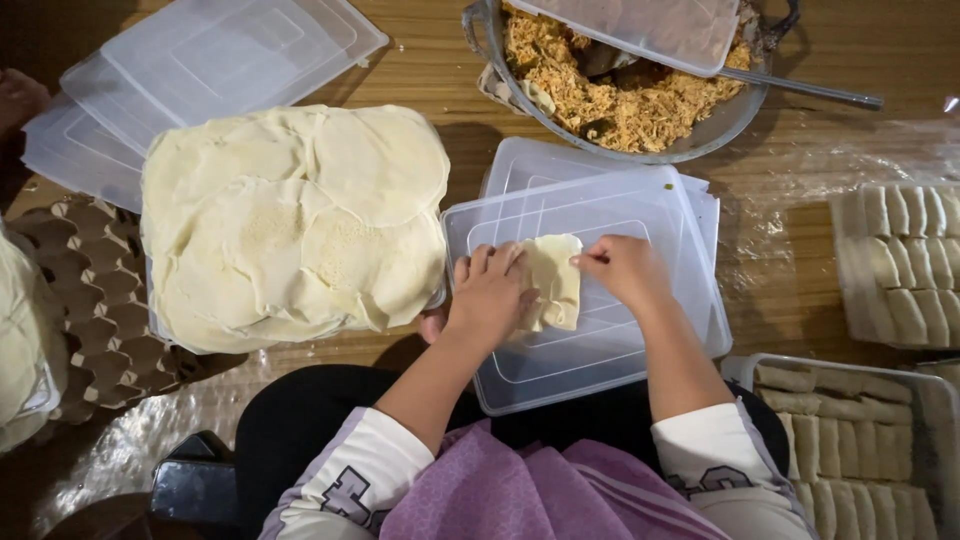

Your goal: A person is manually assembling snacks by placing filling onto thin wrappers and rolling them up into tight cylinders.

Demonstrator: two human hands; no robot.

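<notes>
From my remote station I record a wooden table (420,40) bearing several containers. A round metal bowl (520,95) at the top centre holds shredded orange-brown filling (620,100), coarse and fibrous; a translucent plastic lid (650,28) lies across its upper rim and a metal utensil handle (810,90) juts out to the right. On the left, a tall stack of thin wrapper sheets (290,220), pale cream, soft and slightly wrinkled, overflows its shallow tray. Behind it lie clear rectangular lids (210,60), smooth and ribbed; beside it sits a brown moulded pulp egg tray (95,290). At the lower right, a clear plastic box (740,372) holds rows of finished rolls (830,440), short pale cylinders packed side by side; more rolls (900,260) lie in rows on plastic film at the right edge. In front of me an upturned clear lid (600,330) serves as the work surface, and on it rests a partly folded wrapper (553,280), soft and creased. My left hand (490,295) presses on its left edge, fingers curled close together over the fold. My right hand (620,268) pinches the upper right corner between thumb and fingertips, narrowly closed. Whether filling lies inside the fold I cannot tell, as the hands cover it. A purple cloth (530,490) lies over my lap
</notes>
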